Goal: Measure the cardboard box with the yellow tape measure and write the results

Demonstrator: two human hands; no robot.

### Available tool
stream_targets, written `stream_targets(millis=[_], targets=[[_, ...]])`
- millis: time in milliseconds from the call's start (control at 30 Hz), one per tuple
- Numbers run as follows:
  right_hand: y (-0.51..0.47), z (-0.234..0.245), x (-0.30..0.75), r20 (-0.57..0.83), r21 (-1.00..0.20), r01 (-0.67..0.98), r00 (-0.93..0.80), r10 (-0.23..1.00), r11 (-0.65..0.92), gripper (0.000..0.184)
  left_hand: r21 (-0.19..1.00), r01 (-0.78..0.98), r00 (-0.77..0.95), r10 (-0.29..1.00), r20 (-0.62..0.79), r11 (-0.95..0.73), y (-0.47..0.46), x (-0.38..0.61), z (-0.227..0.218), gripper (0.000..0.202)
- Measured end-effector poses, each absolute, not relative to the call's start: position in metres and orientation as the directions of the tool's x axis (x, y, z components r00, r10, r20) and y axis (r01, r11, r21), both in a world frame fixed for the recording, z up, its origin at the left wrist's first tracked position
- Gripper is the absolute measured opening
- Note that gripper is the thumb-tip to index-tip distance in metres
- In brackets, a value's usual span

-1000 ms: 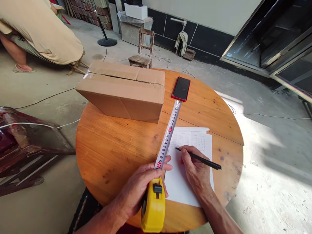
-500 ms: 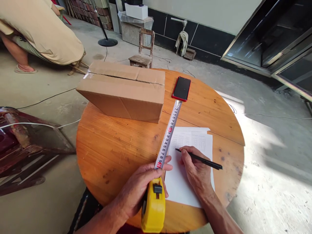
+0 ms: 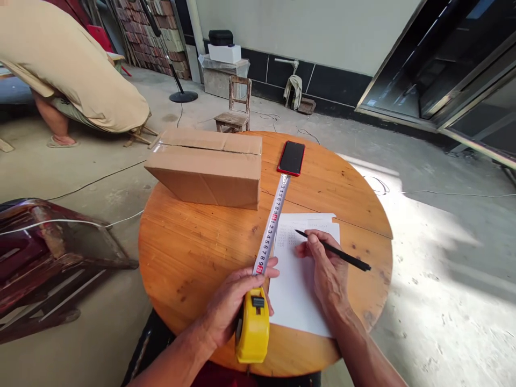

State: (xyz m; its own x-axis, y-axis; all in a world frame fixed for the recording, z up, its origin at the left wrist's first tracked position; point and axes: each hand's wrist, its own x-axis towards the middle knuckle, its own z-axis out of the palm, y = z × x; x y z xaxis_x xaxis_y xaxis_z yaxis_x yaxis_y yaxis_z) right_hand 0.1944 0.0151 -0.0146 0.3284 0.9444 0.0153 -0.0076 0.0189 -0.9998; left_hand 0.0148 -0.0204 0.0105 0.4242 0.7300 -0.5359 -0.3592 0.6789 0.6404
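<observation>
My left hand (image 3: 234, 298) is closed around a yellow tape measure (image 3: 253, 333). Its blade runs out across the round table, and the far end lies close to a red-edged smartphone (image 3: 291, 158). In my right hand (image 3: 328, 266) is a black pen (image 3: 346, 256), its tip pointing left above the paper (image 3: 298, 301). Rows of small handwriting, too fine to read, fill the upper part of the top sheet. Another sheet peeks out beneath it. A closed cardboard box (image 3: 205, 180) stands left of the phone.
The round wooden table (image 3: 193, 258) carries these things. Beyond it is a small wooden chair (image 3: 234, 113). A dark red chair (image 3: 52, 247) stands at the left, with a white cable across it. At the upper left, a person (image 3: 88, 75) in a beige top bends over.
My right hand has lifted the pen tip off the paper a little and shifted it toward the far side. The view has tilted up slightly. My left hand keeps its hold.
</observation>
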Motion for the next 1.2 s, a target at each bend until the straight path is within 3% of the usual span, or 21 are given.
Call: stream_targets(millis=[133,667,833,933,1033,1133,1200], targets=[[0.017,-0.013,0.198,0.030,-0.998,-0.046,0.360,0.932,0.050,0.026,0.675,-0.339,0.396,0.750,-0.529,0.655,-0.023,0.018,0.015,0.025],[0.016,-0.014,0.202,0.150,-0.989,0.065,0.325,0.934,0.136,0.032,0.768,-0.318,0.337,0.823,-0.456,0.556,-0.034,0.025,0.014,0.027],[0.017,-0.011,0.212,0.263,-0.950,0.219,0.182,0.948,0.222,0.033,0.772,-0.338,0.335,0.836,-0.436,0.538,-0.036,0.026,0.014,0.024],[0.018,-0.008,0.222,0.410,-0.775,0.537,0.024,0.912,0.334,0.039,0.771,-0.345,0.329,0.838,-0.435,0.536,-0.036,0.026,0.016,0.023],[0.018,-0.008,0.231,0.433,-0.412,0.833,-0.178,0.884,0.370,0.048,0.768,-0.349,0.327,0.838,-0.436,0.536,-0.035,0.024,0.016,0.022],[0.015,-0.012,0.235,0.340,-0.119,0.943,-0.256,0.905,0.312,0.050,0.760,-0.357,0.330,0.834,-0.442,0.543,-0.033,0.023,0.013,0.021],[0.012,-0.016,0.235,0.306,-0.033,0.963,-0.243,0.920,0.266,0.050,0.752,-0.362,0.333,0.830,-0.447,0.550,-0.033,0.022,0.010,0.021]])
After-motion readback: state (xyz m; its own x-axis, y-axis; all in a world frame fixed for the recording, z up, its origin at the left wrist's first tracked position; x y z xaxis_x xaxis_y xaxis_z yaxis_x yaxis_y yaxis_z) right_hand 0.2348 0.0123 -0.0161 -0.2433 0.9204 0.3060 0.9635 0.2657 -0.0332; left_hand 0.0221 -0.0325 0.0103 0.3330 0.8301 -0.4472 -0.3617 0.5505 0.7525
